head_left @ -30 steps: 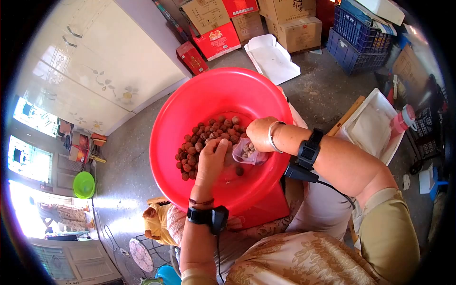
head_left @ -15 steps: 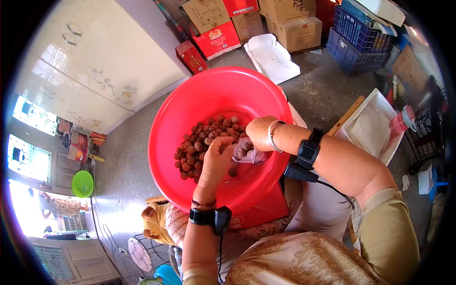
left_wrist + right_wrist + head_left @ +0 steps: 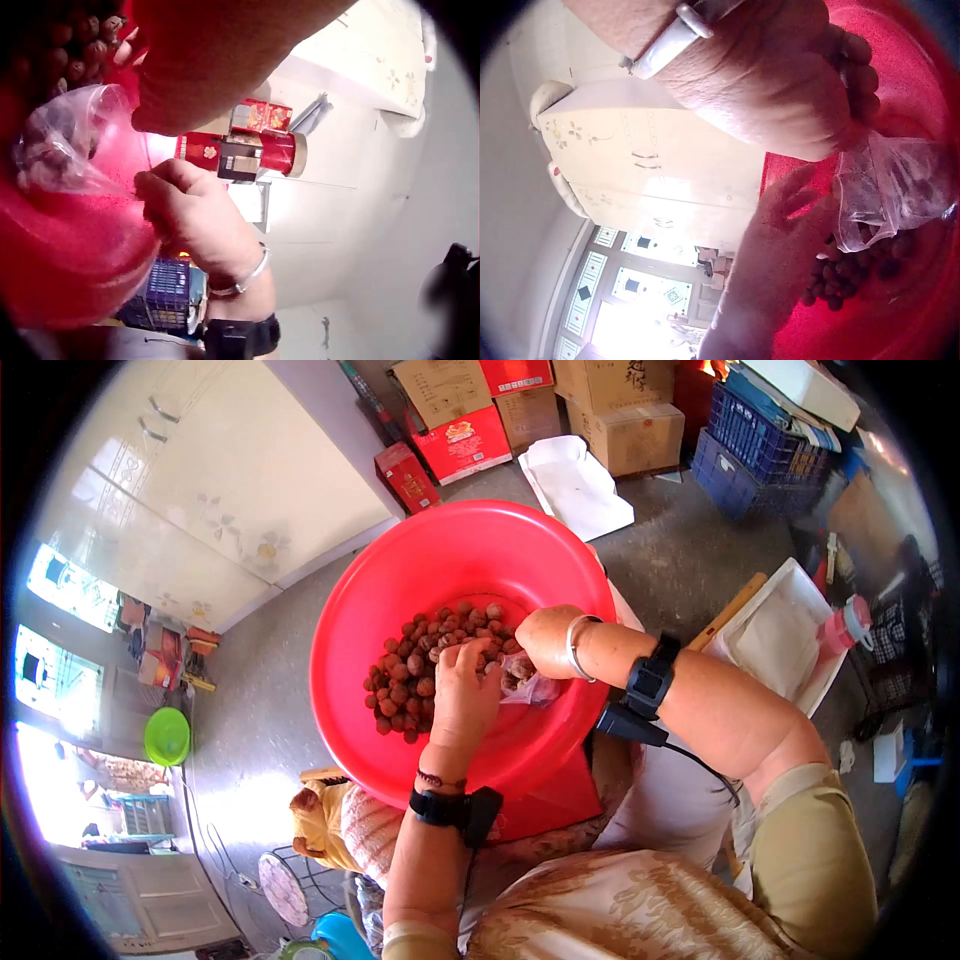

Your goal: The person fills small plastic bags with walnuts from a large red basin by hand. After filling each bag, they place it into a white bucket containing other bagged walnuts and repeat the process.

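A big red basin holds a pile of brown walnuts. My right hand is over the basin's right side. It pinches the edge of a clear plastic bag with walnuts inside; the left wrist view shows the thumb and fingers drawing the bag taut. My left hand is above the walnuts, just left of the bag, its thumb apart from its bent fingers. In the right wrist view, the left hand's fingertips come right up to the bag's mouth.
Cardboard boxes and a white foam tray lie beyond the basin. Blue crates stand at the far right, near another white tray with a pink bottle. A green basin sits on the floor to the left.
My left hand has shifted right toward the bag and its fingers have parted from the thumb. The right hand keeps its hold on the bag. The head view has turned slightly.
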Available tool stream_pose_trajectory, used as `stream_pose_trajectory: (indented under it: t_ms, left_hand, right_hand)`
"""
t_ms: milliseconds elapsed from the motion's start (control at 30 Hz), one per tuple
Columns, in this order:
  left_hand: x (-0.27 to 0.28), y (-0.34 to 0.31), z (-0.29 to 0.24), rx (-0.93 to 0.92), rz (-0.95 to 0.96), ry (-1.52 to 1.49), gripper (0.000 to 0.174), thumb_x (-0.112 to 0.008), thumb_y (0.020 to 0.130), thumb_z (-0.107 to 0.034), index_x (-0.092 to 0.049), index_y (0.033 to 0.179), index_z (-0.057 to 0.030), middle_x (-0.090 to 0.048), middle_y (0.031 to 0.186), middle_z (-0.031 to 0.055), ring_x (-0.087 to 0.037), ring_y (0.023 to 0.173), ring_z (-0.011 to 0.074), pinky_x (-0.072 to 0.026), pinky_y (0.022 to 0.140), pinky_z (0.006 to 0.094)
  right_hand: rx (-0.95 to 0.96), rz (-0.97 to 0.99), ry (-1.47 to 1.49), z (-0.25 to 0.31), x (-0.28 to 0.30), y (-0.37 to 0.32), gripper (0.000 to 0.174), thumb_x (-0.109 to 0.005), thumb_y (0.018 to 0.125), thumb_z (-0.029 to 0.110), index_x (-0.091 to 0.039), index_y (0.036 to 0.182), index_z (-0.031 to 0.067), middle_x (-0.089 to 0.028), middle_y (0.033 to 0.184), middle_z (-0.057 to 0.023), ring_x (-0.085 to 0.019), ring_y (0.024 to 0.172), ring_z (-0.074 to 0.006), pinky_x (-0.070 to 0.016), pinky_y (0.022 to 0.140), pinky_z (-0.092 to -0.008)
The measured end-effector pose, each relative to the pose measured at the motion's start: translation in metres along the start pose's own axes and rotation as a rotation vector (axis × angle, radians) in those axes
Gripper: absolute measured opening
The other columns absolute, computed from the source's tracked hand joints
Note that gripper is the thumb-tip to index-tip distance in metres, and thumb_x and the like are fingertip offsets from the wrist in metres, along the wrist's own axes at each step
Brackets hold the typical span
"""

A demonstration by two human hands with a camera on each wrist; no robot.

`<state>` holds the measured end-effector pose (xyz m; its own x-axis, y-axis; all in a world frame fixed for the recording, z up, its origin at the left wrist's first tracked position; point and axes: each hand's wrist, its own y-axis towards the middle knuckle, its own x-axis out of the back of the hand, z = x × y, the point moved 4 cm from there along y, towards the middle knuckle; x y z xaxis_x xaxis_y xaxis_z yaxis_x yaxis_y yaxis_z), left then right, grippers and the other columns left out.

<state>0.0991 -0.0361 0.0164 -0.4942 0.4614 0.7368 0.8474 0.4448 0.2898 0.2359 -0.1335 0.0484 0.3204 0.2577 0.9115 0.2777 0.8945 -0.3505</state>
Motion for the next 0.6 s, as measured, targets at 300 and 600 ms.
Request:
stream_pose_trajectory:
  t_ms: [300,600]
  left_hand:
    - [-0.027,-0.003,0.026,0.156,0.051,-0.459,0.026,-0.056,0.099,-0.008,-0.067,0.122,-0.002,-0.069,0.088,0.0051,-0.058,0.075,0.0086,-0.0513,0.067,0.0279]
    - [-0.046,-0.021,0.039,0.608,-0.031,-1.209,0.022,-0.051,0.097,-0.005,-0.061,0.116,0.0016,-0.068,0.09,0.0109,-0.067,0.069,0.0202,-0.0564,0.059,0.0338]
  right_hand:
    - [0.18,-0.119,0.034,0.005,0.0,0.006,0.021,-0.064,0.086,0.005,-0.071,0.105,0.0023,-0.073,0.103,-0.0231,-0.07,0.102,-0.0412,-0.0557,0.088,-0.0486]
    - [-0.037,0.03,-0.005,0.027,-0.004,-0.02,0.034,-0.069,0.086,0.027,-0.072,0.106,0.0002,-0.072,0.106,-0.0284,-0.07,0.104,-0.0422,-0.0559,0.092,-0.0495]
